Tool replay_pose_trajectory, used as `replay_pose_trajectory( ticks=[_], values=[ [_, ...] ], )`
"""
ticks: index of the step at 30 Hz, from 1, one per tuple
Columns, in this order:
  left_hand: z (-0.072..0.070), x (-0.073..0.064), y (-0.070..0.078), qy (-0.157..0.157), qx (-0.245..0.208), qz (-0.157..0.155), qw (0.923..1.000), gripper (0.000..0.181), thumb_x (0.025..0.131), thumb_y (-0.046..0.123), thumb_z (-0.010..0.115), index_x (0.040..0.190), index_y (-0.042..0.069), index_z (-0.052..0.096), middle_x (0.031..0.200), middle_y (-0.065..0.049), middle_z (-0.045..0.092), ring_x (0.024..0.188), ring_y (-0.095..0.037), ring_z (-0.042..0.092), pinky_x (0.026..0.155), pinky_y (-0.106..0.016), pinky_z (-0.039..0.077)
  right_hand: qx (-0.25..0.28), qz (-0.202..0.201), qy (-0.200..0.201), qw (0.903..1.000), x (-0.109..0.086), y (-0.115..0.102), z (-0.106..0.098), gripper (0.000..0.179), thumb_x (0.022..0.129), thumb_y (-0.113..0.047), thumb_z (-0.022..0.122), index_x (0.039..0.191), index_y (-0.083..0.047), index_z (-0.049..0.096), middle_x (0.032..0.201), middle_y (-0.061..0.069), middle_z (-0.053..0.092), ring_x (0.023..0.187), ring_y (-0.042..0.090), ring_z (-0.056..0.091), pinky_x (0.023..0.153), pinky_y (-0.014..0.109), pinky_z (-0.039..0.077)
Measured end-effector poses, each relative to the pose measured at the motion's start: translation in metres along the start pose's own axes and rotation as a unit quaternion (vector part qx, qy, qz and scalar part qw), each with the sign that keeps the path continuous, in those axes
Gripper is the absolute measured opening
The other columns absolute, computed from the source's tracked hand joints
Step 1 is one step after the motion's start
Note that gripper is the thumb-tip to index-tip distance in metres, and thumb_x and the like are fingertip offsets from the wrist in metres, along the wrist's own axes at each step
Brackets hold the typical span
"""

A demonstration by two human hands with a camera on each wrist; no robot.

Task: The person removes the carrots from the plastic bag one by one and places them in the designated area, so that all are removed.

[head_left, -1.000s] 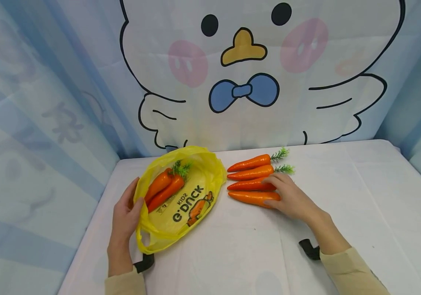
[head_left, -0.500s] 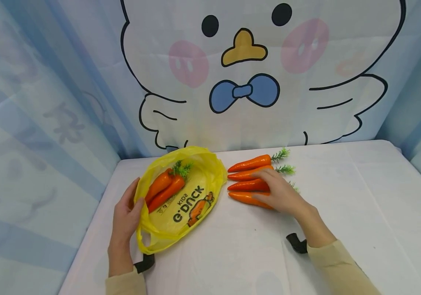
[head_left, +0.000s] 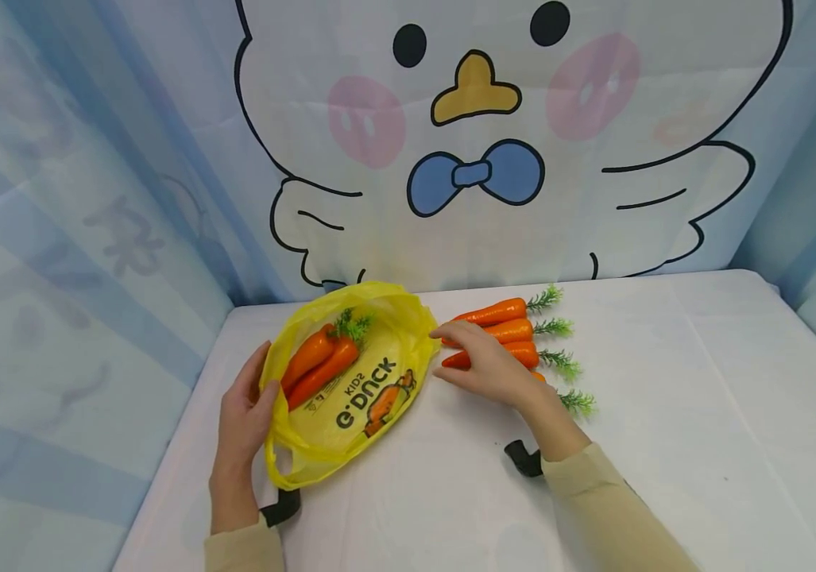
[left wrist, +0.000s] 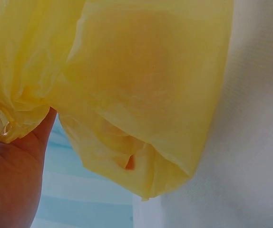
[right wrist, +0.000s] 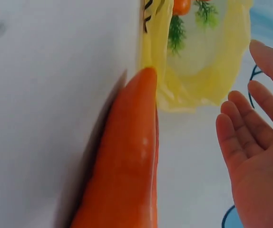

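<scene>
My left hand [head_left: 245, 409] grips the left rim of a yellow plastic bag [head_left: 382, 298], its thumb on the inner side. The bag's mouth gapes, and two orange carrots [head_left: 323, 372] with green tops lie in it. To the bag's right, several more carrots [head_left: 515, 332] lie side by side in a row, leafy ends pointing right. Over this row hovers my right hand [head_left: 482, 365], its fingertips near the bag's right rim and nothing held. In the right wrist view a carrot [right wrist: 122, 166] fills the foreground, apart from the extended fingers. The hand mostly hides the nearest carrot of the row.
A white cloth covers the table [head_left: 436, 508]. Behind it hangs a curtain [head_left: 472, 246] printed with a cartoon bird, and blue cloth walls [head_left: 79, 302] stand at the sides. Each wrist carries a black camera mount [head_left: 524, 459].
My right hand has slid left across the row of carrots towards the bag, uncovering the leafy ends on the right. The left hand and the bag have stayed in place.
</scene>
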State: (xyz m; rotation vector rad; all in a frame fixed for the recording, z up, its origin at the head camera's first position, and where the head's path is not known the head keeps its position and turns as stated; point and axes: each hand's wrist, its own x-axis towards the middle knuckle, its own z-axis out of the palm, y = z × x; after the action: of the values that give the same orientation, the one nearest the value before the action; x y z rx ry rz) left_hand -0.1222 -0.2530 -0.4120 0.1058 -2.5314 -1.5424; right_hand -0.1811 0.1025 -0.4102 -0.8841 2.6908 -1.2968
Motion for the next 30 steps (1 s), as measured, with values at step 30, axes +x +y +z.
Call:
replay_pose_trajectory(
  ticks=[30],
  values=[
    [0.001, 0.003, -0.001, 0.027, -0.003, -0.017, 0.9995, 0.053, 0.104, 0.012, 0.045, 0.157, 0.015, 0.039, 0.158, -0.004, 0.040, 0.144, -0.022, 0.036, 0.116, -0.043, 0.032, -0.030, -0.093, -0.118, 0.9883, 0.083, -0.050, 0.074, 0.046, 0.097, -0.019, 0.069, 0.141, -0.009, 0.058, 0.146, 0.004, 0.053, 0.136, 0.019, 0.045, 0.114, 0.032, 0.034]
  ],
)
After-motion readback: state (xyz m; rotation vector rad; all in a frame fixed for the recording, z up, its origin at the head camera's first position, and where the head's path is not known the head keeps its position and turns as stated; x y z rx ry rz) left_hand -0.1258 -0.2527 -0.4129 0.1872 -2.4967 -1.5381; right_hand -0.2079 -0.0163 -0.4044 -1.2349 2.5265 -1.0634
